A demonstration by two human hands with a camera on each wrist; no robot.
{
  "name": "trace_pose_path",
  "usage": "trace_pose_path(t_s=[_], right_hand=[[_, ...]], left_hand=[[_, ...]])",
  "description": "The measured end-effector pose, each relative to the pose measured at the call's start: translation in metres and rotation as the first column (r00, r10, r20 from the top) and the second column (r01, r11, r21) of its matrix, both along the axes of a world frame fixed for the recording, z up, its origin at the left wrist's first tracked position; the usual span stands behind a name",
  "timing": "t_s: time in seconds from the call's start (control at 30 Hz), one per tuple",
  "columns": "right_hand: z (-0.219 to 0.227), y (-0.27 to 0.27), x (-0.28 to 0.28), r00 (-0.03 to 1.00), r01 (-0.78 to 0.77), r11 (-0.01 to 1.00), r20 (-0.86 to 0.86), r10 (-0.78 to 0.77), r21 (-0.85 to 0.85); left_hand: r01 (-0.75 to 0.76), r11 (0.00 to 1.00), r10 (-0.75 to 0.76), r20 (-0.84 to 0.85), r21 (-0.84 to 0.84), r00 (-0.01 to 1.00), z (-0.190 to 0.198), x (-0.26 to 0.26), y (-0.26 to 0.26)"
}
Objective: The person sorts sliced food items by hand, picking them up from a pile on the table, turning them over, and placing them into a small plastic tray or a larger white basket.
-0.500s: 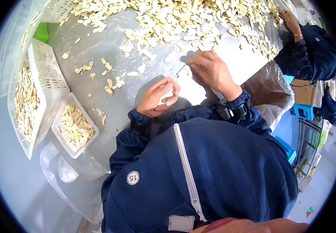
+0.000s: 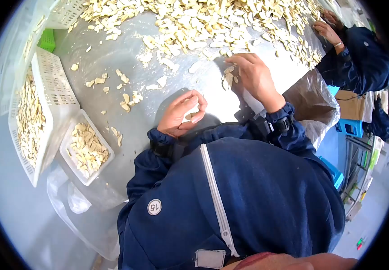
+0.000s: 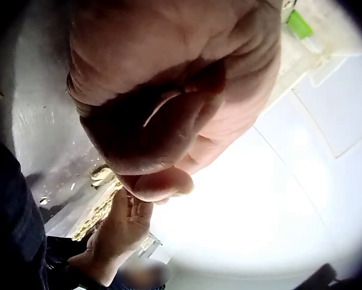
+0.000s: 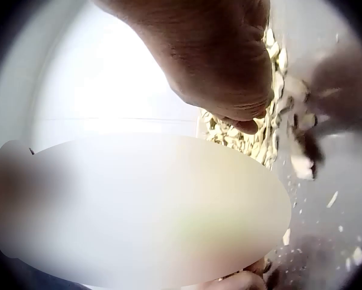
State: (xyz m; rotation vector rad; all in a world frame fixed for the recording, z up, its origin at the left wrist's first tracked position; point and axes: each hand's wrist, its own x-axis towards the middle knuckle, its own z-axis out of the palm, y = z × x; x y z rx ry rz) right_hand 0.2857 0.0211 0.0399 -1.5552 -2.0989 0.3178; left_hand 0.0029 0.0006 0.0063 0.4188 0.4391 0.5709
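Thumb and fingers of my left hand [image 2: 183, 113] curl round a pale slice [image 2: 188, 117], just above the metal table [image 2: 136, 119]; in the left wrist view the left hand [image 3: 175, 90] shows a thin pale edge among bent fingers. To its right, my right hand [image 2: 258, 82] hovers palm down with fingers loosely extended, nothing visible in them. Several pale slices [image 2: 228, 80] lie on the table beside its fingertips. In the right wrist view the right hand [image 4: 220, 60] is left of loose slices [image 4: 303, 166].
A large heap of slices [image 2: 203, 24] covers the table's far side. At the left stand a perforated white crate [image 2: 52, 72] and a small white tray [image 2: 109, 163] holding slices. Another person's hands [image 2: 327, 30] are at the far right, above a clear plastic bag [image 2: 314, 101].
My right hand has moved right and slightly away from me, uncovering the slices beside it. The left hand has barely moved. The other person's hands have shifted, and both now show.
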Motion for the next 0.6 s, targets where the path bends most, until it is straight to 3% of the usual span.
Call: trace_pose_path(t_s=[0.07,0.13,0.2,0.33,0.43,0.53,0.57,0.6], right_hand=[[-0.003,0.011,-0.02,0.992,-0.102,0.994,-0.08,0.099,-0.041],[-0.009,0.025,-0.047,0.976,-0.211,0.97,-0.019,0.215,0.123],[-0.016,0.031,-0.064,0.98,-0.198,0.965,0.054,0.191,0.173],[-0.008,0.023,-0.062,0.973,-0.134,0.988,0.179,0.145,-0.073],[0.001,0.013,-0.049,0.997,0.049,0.958,-0.044,-0.064,-0.284],[0.02,-0.01,-0.044,0.918,-0.194,0.921,-0.394,0.049,-0.338],[0.021,-0.015,-0.046,0.881,-0.302,0.933,-0.432,0.194,-0.197],[0.021,-0.017,-0.048,0.875,-0.31,0.947,-0.414,0.251,-0.081]], left_hand=[[-0.012,1.0,0.012,-0.028,0.009,1.0,0.002,0.001,0.0],[0.001,1.0,-0.001,0.001,-0.011,1.0,-0.003,-0.002,0.001],[-0.003,1.0,0.003,0.016,-0.027,1.0,-0.005,-0.003,0.0],[-0.033,0.999,0.033,0.003,-0.03,0.999,-0.003,-0.003,0.0],[-0.006,0.997,0.009,0.035,-0.076,0.999,-0.01,-0.001,0.001],[-0.017,0.993,0.021,0.033,-0.113,0.999,0.004,0.006,0.004],[-0.034,0.992,0.037,0.02,-0.12,0.999,0.01,0.008,0.004],[-0.042,0.993,0.044,0.023,-0.114,0.999,0.007,0.009,0.003]])
